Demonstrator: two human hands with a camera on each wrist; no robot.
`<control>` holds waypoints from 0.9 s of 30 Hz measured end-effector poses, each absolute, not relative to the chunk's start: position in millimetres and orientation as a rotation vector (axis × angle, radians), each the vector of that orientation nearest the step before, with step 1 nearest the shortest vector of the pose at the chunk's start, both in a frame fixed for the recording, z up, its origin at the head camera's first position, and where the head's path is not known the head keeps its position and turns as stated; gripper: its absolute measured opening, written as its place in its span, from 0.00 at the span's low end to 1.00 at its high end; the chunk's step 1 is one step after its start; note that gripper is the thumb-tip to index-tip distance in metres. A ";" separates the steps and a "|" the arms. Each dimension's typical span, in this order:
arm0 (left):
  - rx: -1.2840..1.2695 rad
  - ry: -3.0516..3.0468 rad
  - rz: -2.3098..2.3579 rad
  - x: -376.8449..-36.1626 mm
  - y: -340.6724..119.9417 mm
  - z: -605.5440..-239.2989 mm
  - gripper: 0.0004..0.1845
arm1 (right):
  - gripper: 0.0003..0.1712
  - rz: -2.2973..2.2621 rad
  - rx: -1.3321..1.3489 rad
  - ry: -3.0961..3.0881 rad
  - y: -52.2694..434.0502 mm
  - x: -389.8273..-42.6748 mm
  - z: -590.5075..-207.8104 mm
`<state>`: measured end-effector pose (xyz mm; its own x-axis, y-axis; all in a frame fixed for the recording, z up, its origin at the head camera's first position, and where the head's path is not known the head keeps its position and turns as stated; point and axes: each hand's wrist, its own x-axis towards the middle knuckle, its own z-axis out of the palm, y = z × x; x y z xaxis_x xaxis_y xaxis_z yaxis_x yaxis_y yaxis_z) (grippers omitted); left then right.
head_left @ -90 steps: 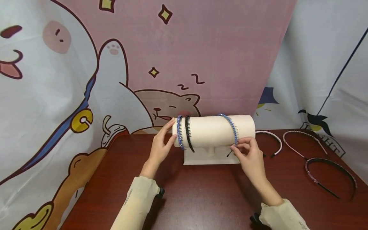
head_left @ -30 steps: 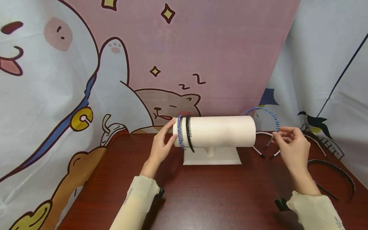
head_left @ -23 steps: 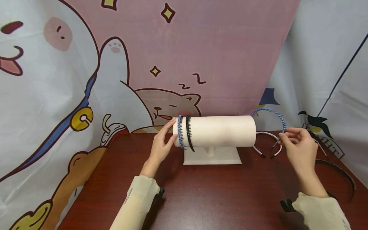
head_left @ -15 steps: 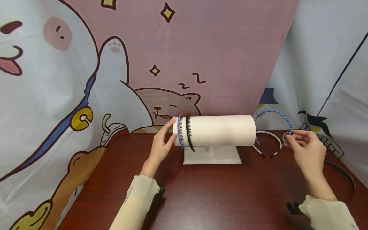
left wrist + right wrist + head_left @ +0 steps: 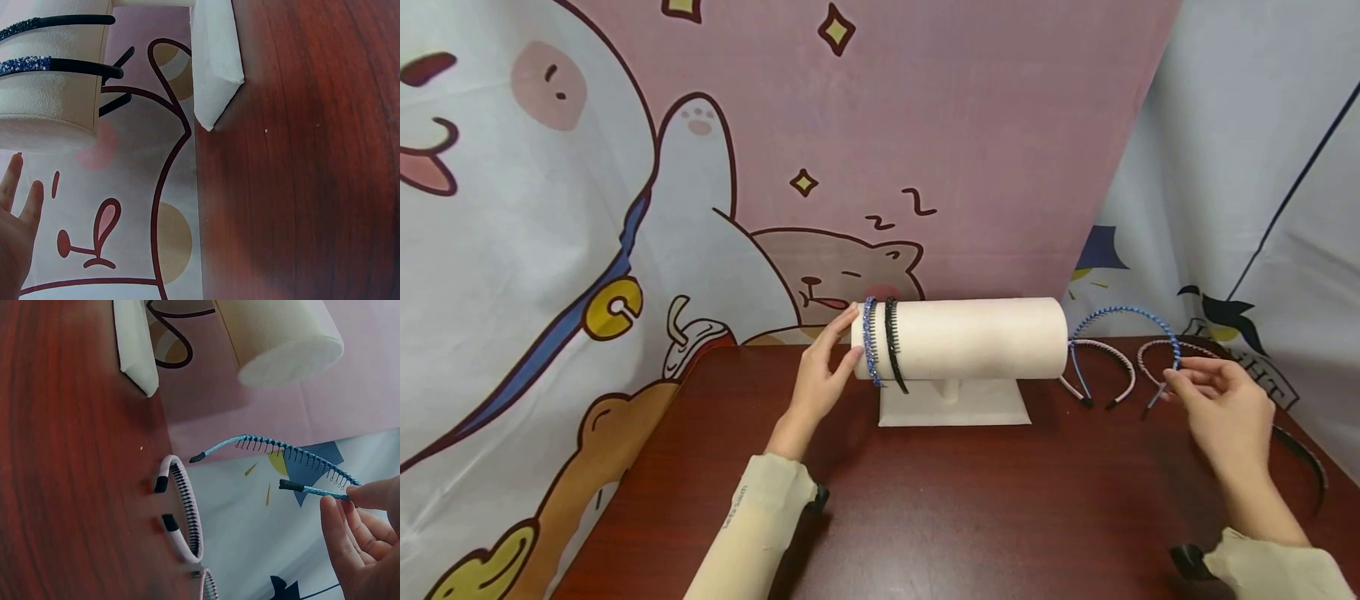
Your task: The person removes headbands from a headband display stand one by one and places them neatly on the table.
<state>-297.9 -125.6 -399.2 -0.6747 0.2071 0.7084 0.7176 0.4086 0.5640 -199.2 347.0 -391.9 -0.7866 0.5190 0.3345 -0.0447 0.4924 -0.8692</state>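
In the head view my right hand (image 5: 1232, 417) pinches a blue toothed headband (image 5: 1127, 310) near one end, right of a cream padded roll stand (image 5: 977, 337). The right wrist view shows thumb and fingertips (image 5: 359, 490) meeting on that blue headband (image 5: 300, 453), whose other end hangs free. My left hand (image 5: 820, 375) touches the left end of the roll with extended fingers; the left wrist view shows fingertips (image 5: 36, 190) right at the end face. Near that end, a blue sparkly headband (image 5: 869, 342) and a black one (image 5: 892, 346) sit around the roll.
A pale pink headband (image 5: 1122, 367) lies right of the stand, partly behind the blue one. Another pink headband (image 5: 1150, 346) and a dark one (image 5: 1303, 454) lie farther right, partly hidden by my right hand. Printed cloth (image 5: 1000, 150) hangs behind the brown table (image 5: 925, 517).
Three seconds ago the blue headband was around the roll's right part. My right hand has since pulled it off the right end, carried it right and lowered it. The left hand has stayed.
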 end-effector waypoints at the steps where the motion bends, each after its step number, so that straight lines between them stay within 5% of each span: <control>1: -0.784 -2.124 -1.230 -298.1 -125.6 -399.4 0.28 | 0.13 1.286 -0.381 -2.172 348.6 -198.0 -392.9; 27: -0.765 -2.090 -1.245 -282.6 -117.8 -384.4 0.26 | 0.16 1.422 -0.324 -2.249 369.4 -178.7 -419.3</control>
<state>-282.6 -117.8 -384.4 -0.6655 0.1782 0.7248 0.7222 0.3991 0.5650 -178.7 369.4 -419.3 -0.8679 0.4284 0.2513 -0.0435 0.4386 -0.8977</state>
